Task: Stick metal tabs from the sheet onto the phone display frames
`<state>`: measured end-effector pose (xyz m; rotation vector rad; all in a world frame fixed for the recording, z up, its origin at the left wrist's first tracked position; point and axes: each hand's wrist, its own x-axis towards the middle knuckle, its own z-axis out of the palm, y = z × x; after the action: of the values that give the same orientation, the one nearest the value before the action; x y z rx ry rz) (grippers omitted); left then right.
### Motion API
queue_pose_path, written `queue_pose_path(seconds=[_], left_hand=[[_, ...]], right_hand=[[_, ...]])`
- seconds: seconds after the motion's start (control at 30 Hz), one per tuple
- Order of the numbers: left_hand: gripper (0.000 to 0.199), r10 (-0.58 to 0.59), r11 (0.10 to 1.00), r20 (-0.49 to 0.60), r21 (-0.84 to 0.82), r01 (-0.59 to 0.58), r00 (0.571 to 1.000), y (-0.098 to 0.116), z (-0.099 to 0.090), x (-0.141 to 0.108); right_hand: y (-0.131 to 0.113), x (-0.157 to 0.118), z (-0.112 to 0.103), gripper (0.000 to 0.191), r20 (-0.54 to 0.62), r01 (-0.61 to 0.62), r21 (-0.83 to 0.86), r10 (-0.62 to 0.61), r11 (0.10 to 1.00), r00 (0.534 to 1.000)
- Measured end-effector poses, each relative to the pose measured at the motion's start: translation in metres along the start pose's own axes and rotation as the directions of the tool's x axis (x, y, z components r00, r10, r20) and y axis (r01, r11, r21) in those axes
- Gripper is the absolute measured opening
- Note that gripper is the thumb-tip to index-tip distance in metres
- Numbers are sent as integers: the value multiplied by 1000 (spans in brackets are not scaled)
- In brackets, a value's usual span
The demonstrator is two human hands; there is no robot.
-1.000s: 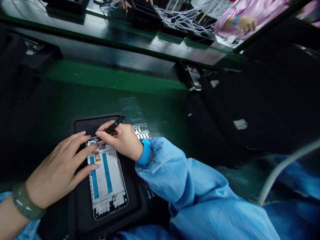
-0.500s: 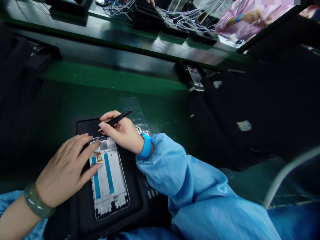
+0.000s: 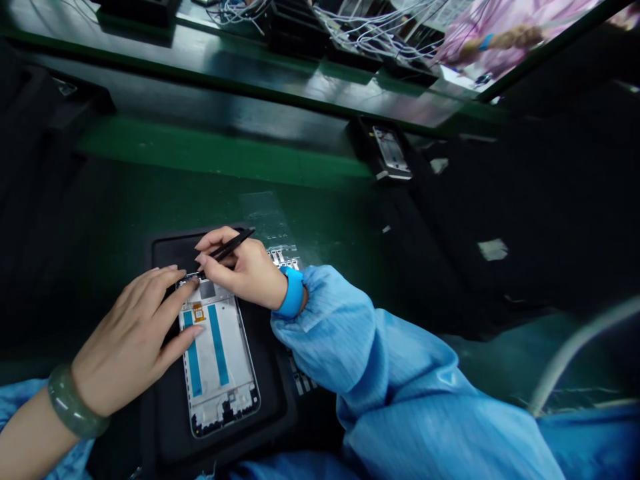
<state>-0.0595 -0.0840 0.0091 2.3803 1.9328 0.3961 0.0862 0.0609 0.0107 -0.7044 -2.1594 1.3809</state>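
An open phone frame (image 3: 231,353) with two blue strips and a small orange flex piece lies on a black tray (image 3: 273,400). My left hand (image 3: 135,330) rests with fingers spread over the frame's upper left edge and side. In a pinch, my right hand (image 3: 245,267) holds a black pen-like tool (image 3: 233,245), its lower end at the frame's top edge, beside my left fingertips. The exact tip is hard to make out. Clear film with small metal parts (image 3: 284,259) lies partly beneath my right wrist.
Another phone frame (image 3: 391,150) sits in a black holder behind, to the right. White cables (image 3: 370,33) and black boxes line the far shelf. A person's hand (image 3: 517,37) and pink sleeve show at top right.
My right hand and the black tool have moved slightly down and left, bringing the tool's lower end to the frame's top edge. My left hand has hardly moved.
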Motion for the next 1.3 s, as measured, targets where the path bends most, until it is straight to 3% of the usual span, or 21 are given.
queue_pose_path(seconds=[1.3], left_hand=[[49,15,1000,-15,26,-15,1000,0,2,1]], right_hand=[[-4,2,4,12,46,145,-196,-139,970,989]])
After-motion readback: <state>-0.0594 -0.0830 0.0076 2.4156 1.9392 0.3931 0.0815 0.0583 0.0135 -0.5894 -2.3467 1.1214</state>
